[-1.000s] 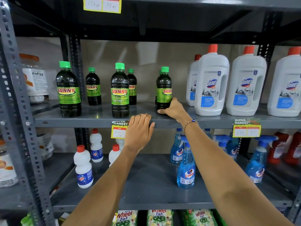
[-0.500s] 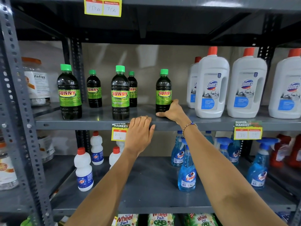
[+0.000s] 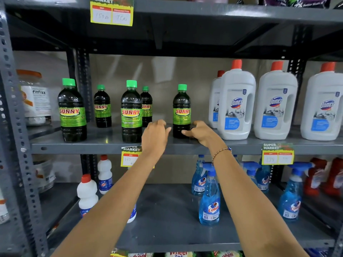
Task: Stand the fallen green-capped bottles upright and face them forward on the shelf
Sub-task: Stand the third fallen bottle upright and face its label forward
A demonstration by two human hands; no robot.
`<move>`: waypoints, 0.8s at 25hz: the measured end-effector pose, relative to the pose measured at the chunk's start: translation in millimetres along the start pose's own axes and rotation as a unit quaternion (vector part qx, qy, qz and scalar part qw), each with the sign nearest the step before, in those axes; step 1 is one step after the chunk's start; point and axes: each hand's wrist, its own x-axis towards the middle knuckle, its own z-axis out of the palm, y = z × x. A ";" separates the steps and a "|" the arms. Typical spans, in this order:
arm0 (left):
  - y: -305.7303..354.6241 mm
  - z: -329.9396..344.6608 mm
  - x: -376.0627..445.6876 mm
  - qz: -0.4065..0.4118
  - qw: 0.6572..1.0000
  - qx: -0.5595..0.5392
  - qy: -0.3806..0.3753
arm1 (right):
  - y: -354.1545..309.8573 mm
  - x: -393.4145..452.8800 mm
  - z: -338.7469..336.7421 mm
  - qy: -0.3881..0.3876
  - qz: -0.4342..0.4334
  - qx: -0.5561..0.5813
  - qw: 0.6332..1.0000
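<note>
Bottles [image 3: 181,110] upright on shelf [image 3: 104,145]

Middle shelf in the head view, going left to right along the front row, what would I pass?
Large Sunny bottle → second large Sunny bottle → left hand → smaller Sunny bottle → right hand → three front Domex jugs.

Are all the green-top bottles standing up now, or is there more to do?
All five green-capped bottles stand upright. The rightmost bottle faces forward; the right hand touches its base, and the left hand is close by. Left: the partly hidden back bottle.
</note>
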 end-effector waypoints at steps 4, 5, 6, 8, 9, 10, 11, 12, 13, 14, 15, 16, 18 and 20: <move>22.5 8.9 29.2 -0.141 0.950 -0.195 -0.202 | 5.9 -3.1 0.0 0.044 -0.031 0.026 0.998; 24.8 14.6 31.9 -0.147 0.942 -0.217 -0.210 | 6.6 -0.9 0.3 0.054 -0.034 0.018 0.998; 24.6 19.8 33.7 -0.151 0.940 -0.228 -0.204 | 7.9 2.8 1.0 0.066 -0.037 0.017 0.997; 20.9 24.4 34.6 -0.159 0.940 -0.243 -0.178 | 8.5 5.4 1.6 0.080 -0.031 0.019 0.996; 19.4 24.3 34.6 -0.164 0.938 -0.252 -0.171 | 8.5 5.3 1.2 0.082 -0.022 0.026 0.996; 19.2 24.0 34.4 -0.167 0.936 -0.260 -0.169 | 8.9 5.2 0.2 0.084 -0.017 0.034 0.996; 19.4 22.8 33.8 -0.168 0.935 -0.265 -0.167 | 8.1 2.3 -0.9 0.081 -0.015 0.038 0.996; 19.7 20.8 32.1 -0.169 0.933 -0.269 -0.166 | 8.3 1.0 -1.6 0.079 -0.016 0.038 0.996; 20.1 18.7 30.1 -0.168 0.933 -0.272 -0.164 | 7.5 -2.4 -2.2 0.076 -0.017 0.035 0.996; 19.7 17.0 28.2 -0.165 0.932 -0.278 -0.161 | 7.3 -5.2 -3.1 0.074 -0.019 0.034 0.996; 19.6 14.7 25.8 -0.162 0.932 -0.285 -0.157 | 7.0 -8.9 -4.1 0.073 -0.021 0.033 0.997; 19.3 13.0 23.5 -0.159 0.931 -0.289 -0.153 | 7.2 -11.5 -4.8 0.072 -0.025 0.031 0.997; 20.1 8.5 17.3 -0.155 0.933 -0.293 -0.142 | 7.0 -19.1 -6.4 0.070 -0.034 0.027 0.997; 22.1 3.9 10.2 -0.153 0.932 -0.302 -0.132 | 7.5 -27.2 -7.8 0.070 -0.038 0.032 0.996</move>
